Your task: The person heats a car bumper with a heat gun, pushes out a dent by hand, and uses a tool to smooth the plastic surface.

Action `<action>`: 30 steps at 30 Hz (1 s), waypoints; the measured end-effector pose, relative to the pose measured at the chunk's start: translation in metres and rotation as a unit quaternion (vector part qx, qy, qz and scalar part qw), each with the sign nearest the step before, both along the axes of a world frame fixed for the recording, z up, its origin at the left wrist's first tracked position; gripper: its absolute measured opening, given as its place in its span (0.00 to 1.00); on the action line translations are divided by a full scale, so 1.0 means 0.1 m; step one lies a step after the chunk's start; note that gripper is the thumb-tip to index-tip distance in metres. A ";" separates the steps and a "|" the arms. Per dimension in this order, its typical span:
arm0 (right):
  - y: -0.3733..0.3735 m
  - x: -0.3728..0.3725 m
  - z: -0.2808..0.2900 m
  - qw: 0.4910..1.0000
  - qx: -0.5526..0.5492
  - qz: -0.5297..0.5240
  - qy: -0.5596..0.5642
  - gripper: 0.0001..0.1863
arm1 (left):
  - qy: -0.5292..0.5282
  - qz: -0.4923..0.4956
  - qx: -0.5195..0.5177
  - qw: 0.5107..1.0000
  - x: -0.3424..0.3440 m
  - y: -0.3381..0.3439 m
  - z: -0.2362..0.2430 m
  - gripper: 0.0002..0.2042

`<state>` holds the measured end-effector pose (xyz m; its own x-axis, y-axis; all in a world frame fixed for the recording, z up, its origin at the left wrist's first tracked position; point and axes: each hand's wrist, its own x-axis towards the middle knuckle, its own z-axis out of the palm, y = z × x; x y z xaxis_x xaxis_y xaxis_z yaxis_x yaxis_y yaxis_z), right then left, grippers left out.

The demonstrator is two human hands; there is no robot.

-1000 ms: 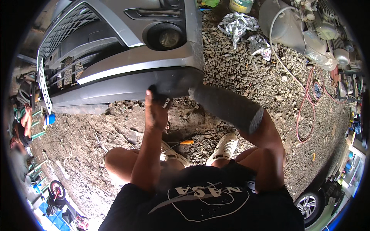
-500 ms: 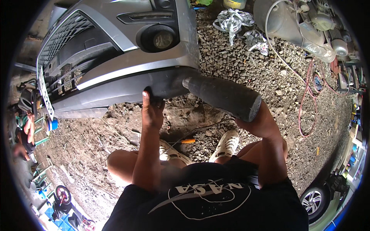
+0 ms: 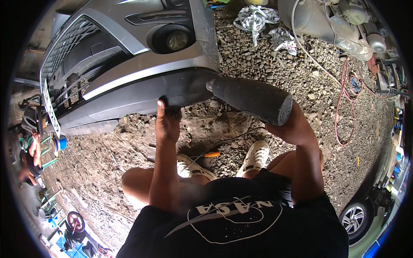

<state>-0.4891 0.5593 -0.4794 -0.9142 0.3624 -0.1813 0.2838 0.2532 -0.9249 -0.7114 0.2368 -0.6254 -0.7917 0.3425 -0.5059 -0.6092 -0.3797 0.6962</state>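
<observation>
A silver and black car bumper (image 3: 180,86) slants across the upper left, its fog light (image 3: 177,41) facing up. My left hand (image 3: 167,124) grips the bumper's black lower edge, thumb up on the front face and fingers tucked behind it. From the right, a dark heat gun (image 3: 254,99) lies almost level, its metal nozzle (image 3: 210,85) right at the black lower strip near the bumper's corner; whether it touches I cannot tell. My right hand (image 3: 292,131) is wrapped around the gun's handle, mostly hidden under the body.
An orange-handled screwdriver (image 3: 211,154) lies between my shoes. Crumpled newspaper (image 3: 256,21) rests on the gravel beyond the bumper. An air compressor (image 3: 301,19) and red hose (image 3: 337,116) are at right. Another person (image 3: 33,159) is at far left, a car wheel (image 3: 355,219) at lower right.
The view has shifted slightly. The heat gun's nozzle has moved a little right along the bumper's lower strip, toward the corner. My left hand keeps its hold on the edge.
</observation>
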 end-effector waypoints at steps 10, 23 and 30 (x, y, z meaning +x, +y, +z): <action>0.03 0.02 0.03 1.000 0.015 0.023 -0.003 0.36 | 0.049 -0.049 -0.006 0.998 -0.02 -0.12 -0.07 0.26; 0.18 0.03 0.18 0.999 0.048 0.009 0.023 0.35 | 0.289 0.069 -0.208 0.932 0.05 0.44 -0.16 0.38; 0.27 0.09 0.08 0.998 0.011 -0.052 0.043 0.28 | 0.284 0.081 -0.212 0.932 -0.10 0.67 -0.58 0.44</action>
